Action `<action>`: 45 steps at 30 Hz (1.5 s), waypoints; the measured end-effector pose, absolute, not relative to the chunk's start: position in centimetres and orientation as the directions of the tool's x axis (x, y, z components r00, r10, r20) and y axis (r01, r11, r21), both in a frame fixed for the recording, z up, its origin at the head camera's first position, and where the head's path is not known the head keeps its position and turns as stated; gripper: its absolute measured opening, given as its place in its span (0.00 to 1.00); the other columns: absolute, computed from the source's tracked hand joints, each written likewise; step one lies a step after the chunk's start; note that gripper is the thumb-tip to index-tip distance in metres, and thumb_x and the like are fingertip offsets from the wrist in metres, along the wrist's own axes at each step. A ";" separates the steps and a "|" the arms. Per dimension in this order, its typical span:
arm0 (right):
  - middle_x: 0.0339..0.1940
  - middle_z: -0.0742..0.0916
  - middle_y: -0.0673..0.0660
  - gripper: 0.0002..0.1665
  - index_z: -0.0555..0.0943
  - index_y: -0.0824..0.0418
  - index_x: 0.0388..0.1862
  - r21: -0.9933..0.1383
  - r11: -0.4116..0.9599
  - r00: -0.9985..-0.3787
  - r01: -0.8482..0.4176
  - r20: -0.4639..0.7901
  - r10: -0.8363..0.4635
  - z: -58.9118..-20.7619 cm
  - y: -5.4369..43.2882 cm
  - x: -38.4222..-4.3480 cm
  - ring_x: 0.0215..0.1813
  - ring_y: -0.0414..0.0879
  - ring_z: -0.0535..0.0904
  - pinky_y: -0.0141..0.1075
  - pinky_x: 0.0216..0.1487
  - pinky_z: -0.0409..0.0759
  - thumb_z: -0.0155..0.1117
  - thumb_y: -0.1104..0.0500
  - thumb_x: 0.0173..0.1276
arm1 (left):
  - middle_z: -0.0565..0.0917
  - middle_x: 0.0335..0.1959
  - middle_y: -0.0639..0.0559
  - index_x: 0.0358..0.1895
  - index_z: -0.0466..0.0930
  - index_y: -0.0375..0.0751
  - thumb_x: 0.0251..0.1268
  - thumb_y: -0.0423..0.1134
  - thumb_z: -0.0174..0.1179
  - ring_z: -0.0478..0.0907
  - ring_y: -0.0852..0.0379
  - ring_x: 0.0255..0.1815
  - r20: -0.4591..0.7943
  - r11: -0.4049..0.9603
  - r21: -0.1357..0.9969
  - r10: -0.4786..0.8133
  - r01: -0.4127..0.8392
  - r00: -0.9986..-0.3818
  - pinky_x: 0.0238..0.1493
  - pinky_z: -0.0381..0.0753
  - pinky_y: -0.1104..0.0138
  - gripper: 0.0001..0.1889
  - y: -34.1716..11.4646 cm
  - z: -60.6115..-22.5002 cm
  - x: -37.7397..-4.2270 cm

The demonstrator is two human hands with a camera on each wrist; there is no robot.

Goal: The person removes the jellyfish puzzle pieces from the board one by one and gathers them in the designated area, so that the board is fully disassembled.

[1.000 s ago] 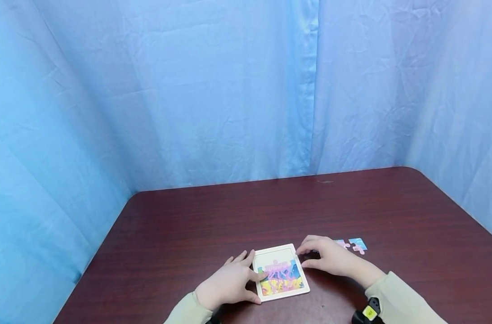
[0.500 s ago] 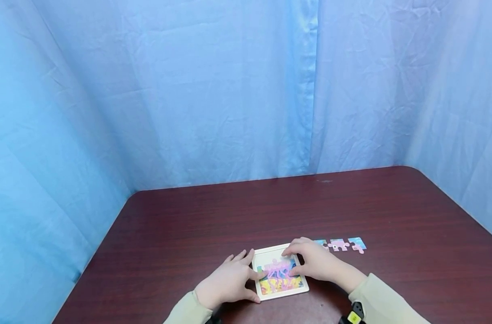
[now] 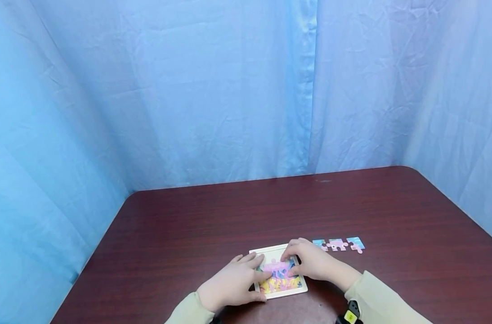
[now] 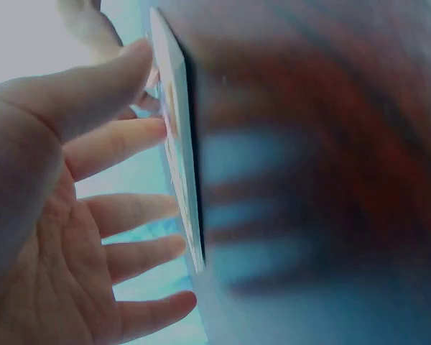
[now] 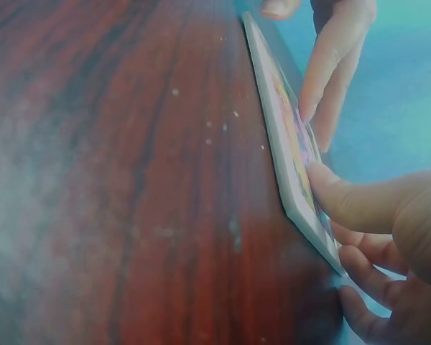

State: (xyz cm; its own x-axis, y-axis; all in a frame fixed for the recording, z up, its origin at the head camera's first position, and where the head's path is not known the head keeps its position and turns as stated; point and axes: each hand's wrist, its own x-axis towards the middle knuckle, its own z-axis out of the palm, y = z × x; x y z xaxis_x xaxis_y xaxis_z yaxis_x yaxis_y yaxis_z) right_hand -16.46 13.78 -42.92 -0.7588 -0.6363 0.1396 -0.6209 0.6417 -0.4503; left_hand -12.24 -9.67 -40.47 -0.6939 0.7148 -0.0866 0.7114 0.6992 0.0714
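A jigsaw puzzle (image 3: 278, 283) in a pale square frame (image 3: 284, 294) lies between my hands. Its lower part shows a joined pink, blue and yellow picture; a bare pale strip with a pink tab shows along the far side. My left hand (image 3: 235, 281) spreads over the left edge, fingers extended, thumb along the near left corner. Over the right side is my right hand (image 3: 310, 261), its thumb and bent fingers apart and touching the picture. In the right wrist view the right thumb (image 5: 352, 201) rests on the puzzle's surface, with the other fingers around the frame's edge.
Right of the frame, three loose puzzle pieces lie in a row: a partly hidden blue one (image 3: 319, 243), a pink one with an eye (image 3: 337, 245) and a blue-and-pink one (image 3: 355, 243). Blue curtains (image 3: 221, 90) surround the dark reddish-brown table (image 3: 213, 216).
My right hand has moved left from beside the frame onto the picture, uncovering the loose pieces. My left hand has slid slightly farther right over the frame.
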 end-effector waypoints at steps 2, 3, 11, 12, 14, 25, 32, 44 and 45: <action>0.35 0.82 0.44 0.11 0.85 0.51 0.34 -0.451 0.641 -0.758 -0.621 0.140 -0.637 -42.9 13.8 -16.5 0.43 0.43 0.75 0.39 0.46 0.74 0.74 0.57 0.49 | 0.70 0.67 0.47 0.60 0.77 0.61 0.52 0.60 0.63 0.67 0.45 0.68 -0.079 0.677 0.062 0.736 0.733 -0.673 0.62 0.69 0.53 0.29 -9.5 -40.5 -12.2; 0.35 0.82 0.44 0.11 0.85 0.51 0.34 -0.452 0.638 -0.756 -0.624 0.143 -0.639 -42.9 13.7 -16.5 0.43 0.43 0.75 0.39 0.46 0.74 0.74 0.56 0.49 | 0.69 0.68 0.49 0.61 0.76 0.61 0.51 0.61 0.63 0.66 0.45 0.68 -0.080 0.668 0.059 0.744 0.742 -0.663 0.62 0.69 0.52 0.30 -9.4 -40.5 -12.2; 0.34 0.82 0.43 0.12 0.84 0.51 0.33 -0.461 0.621 -0.744 -0.634 0.145 -0.652 -43.0 13.6 -16.7 0.42 0.41 0.74 0.38 0.46 0.73 0.75 0.55 0.48 | 0.68 0.69 0.59 0.63 0.73 0.61 0.52 0.58 0.64 0.66 0.50 0.69 -0.098 0.646 0.057 0.763 0.762 -0.639 0.61 0.69 0.53 0.32 -9.2 -40.7 -12.2; 0.34 0.82 0.43 0.12 0.84 0.51 0.33 -0.463 0.618 -0.742 -0.635 0.144 -0.655 -43.0 13.6 -16.7 0.41 0.40 0.74 0.37 0.45 0.73 0.75 0.55 0.48 | 0.68 0.69 0.59 0.63 0.73 0.61 0.52 0.58 0.64 0.66 0.51 0.69 -0.101 0.648 0.062 0.760 0.759 -0.642 0.61 0.69 0.54 0.31 -9.2 -40.7 -12.2; 0.33 0.81 0.43 0.12 0.84 0.52 0.33 -0.466 0.614 -0.739 -0.637 0.144 -0.658 -42.9 13.6 -16.8 0.39 0.39 0.74 0.37 0.44 0.73 0.75 0.56 0.48 | 0.69 0.68 0.59 0.63 0.73 0.61 0.53 0.57 0.64 0.67 0.51 0.69 -0.100 0.648 0.060 0.761 0.759 -0.641 0.61 0.70 0.55 0.30 -9.2 -40.8 -12.3; 0.33 0.82 0.45 0.13 0.85 0.56 0.37 -0.516 0.590 -0.736 -0.621 0.122 -0.666 -42.7 13.6 -16.9 0.34 0.34 0.73 0.31 0.37 0.73 0.74 0.59 0.50 | 0.68 0.69 0.58 0.63 0.74 0.60 0.54 0.54 0.65 0.67 0.51 0.68 -0.107 0.644 0.056 0.764 0.763 -0.637 0.59 0.71 0.56 0.29 -9.0 -40.7 -12.3; 0.34 0.82 0.46 0.13 0.85 0.58 0.39 -0.533 0.585 -0.737 -0.611 0.115 -0.666 -42.7 13.7 -16.9 0.33 0.33 0.71 0.29 0.35 0.72 0.73 0.61 0.52 | 0.68 0.68 0.60 0.62 0.74 0.62 0.53 0.54 0.65 0.66 0.51 0.69 -0.125 0.675 0.078 0.737 0.734 -0.664 0.58 0.72 0.55 0.29 -8.7 -40.7 -12.3; 0.31 0.80 0.44 0.12 0.84 0.56 0.36 -0.557 0.560 -0.733 -0.613 0.137 -0.666 -43.3 13.9 -17.0 0.31 0.32 0.69 0.27 0.34 0.71 0.73 0.61 0.51 | 0.68 0.68 0.61 0.62 0.74 0.62 0.53 0.55 0.65 0.66 0.51 0.69 -0.132 0.680 0.085 0.732 0.728 -0.668 0.58 0.72 0.54 0.29 -8.7 -40.8 -12.3; 0.31 0.79 0.43 0.12 0.84 0.55 0.36 -0.559 0.558 -0.733 -0.613 0.141 -0.665 -43.3 13.9 -17.0 0.31 0.32 0.69 0.27 0.34 0.71 0.73 0.61 0.51 | 0.68 0.68 0.61 0.62 0.74 0.62 0.53 0.55 0.65 0.66 0.51 0.69 -0.133 0.680 0.085 0.732 0.729 -0.668 0.58 0.72 0.54 0.29 -8.7 -40.8 -12.4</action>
